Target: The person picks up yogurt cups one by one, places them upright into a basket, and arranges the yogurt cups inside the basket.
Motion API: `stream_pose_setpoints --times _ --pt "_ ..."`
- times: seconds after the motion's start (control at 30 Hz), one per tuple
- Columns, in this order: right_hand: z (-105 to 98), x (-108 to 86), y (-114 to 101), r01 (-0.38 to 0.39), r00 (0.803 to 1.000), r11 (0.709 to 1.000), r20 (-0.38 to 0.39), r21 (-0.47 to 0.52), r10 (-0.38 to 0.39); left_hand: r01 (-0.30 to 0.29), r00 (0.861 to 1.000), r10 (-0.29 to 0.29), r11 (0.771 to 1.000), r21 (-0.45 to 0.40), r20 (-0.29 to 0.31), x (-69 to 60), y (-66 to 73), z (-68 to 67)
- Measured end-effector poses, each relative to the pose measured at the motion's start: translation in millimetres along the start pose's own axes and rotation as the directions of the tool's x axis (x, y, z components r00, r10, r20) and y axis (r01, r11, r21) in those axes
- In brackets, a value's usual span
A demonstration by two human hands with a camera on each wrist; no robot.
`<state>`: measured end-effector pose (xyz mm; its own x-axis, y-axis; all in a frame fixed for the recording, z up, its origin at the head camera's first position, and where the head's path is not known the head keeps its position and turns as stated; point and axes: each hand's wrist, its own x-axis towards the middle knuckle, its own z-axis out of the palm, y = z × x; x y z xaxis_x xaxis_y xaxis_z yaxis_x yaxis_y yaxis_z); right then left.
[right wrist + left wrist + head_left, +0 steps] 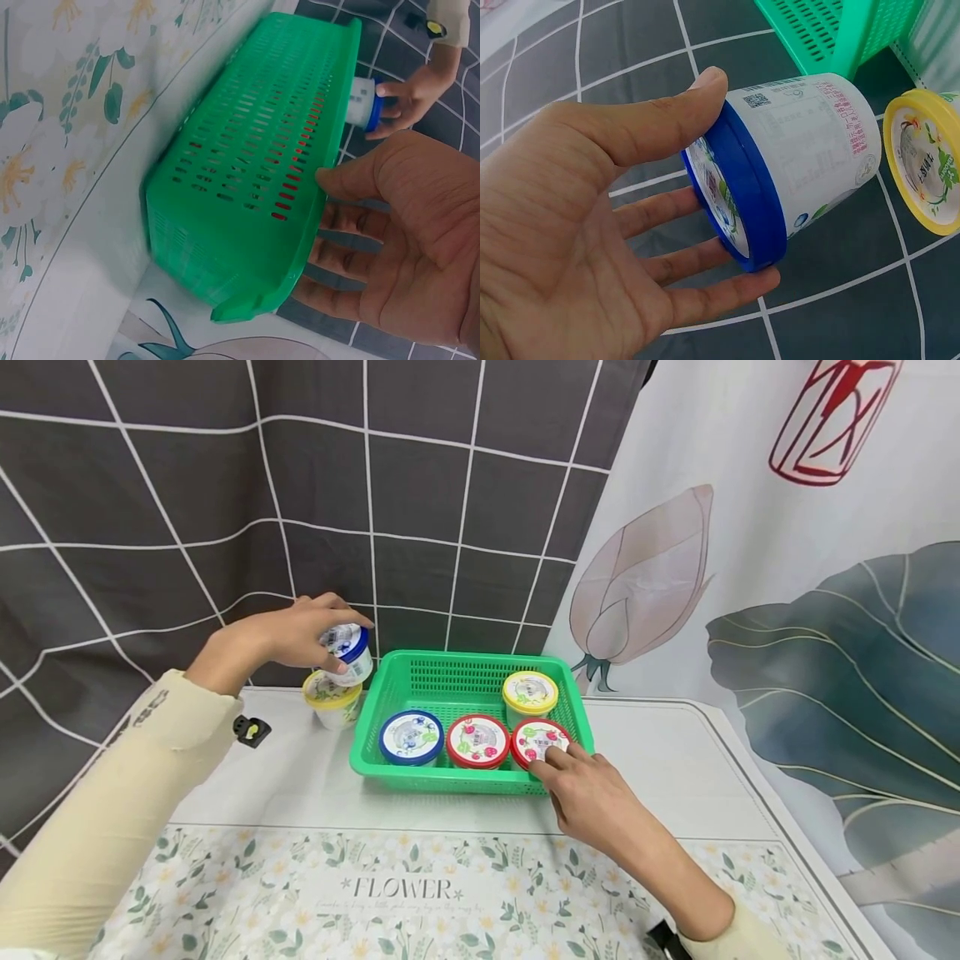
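Observation:
My left hand holds a white tub with a blue lid by its lid, thumb on one side and fingers on the other. The tub is tilted, just above and behind a yellow-lidded tub standing left of the green basket. My right hand reaches over the basket's front right side, thumb near the rim, its fingers at a red-lidded tub inside. The rim hides those fingertips in the right wrist view. Whether they press on the lid is not clear.
Inside the basket also stand a blue-lidded tub, another red-lidded tub and a yellow-lidded tub. A flower-print cloth covers the table's front part. Behind hang a dark grid curtain and a pale leaf-print curtain.

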<state>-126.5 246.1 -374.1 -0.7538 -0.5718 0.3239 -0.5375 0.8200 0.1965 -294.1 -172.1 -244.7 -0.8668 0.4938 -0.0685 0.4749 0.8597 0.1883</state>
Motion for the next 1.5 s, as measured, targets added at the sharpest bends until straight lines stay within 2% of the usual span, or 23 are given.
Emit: stream_pose_setpoints --times 0.2,0.8,1.03,1.27,1.5 --pt "1 0.9 0 -0.002 1.000 1.000 0.007 -0.005 0.003 -0.027 1.000 0.027 1.000 -0.011 -0.009 2.3 6.6 -0.6" --pt "-1 0.0 0 0.003 1.000 1.000 -0.002 0.000 -0.003 -0.038 0.999 0.038 0.999 0.001 -0.021 17.3 34.0 1.6" --pt "0 0.9 0 -0.001 1.000 1.000 0.002 0.005 0.001 -0.038 0.999 0.038 0.999 -0.014 -0.026 22.3 35.2 6.7" --pt "-1 1.1 0 0.000 1.000 1.000 0.010 0.001 0.000 -0.062 0.997 0.060 0.997 -0.041 -0.038 26.8 38.2 12.5" --pt "-1 1.9 -1 -0.005 1.000 1.000 0.012 0.014 0.005 -0.043 0.999 0.042 0.998 -0.043 -0.025 29.0 41.4 16.1"
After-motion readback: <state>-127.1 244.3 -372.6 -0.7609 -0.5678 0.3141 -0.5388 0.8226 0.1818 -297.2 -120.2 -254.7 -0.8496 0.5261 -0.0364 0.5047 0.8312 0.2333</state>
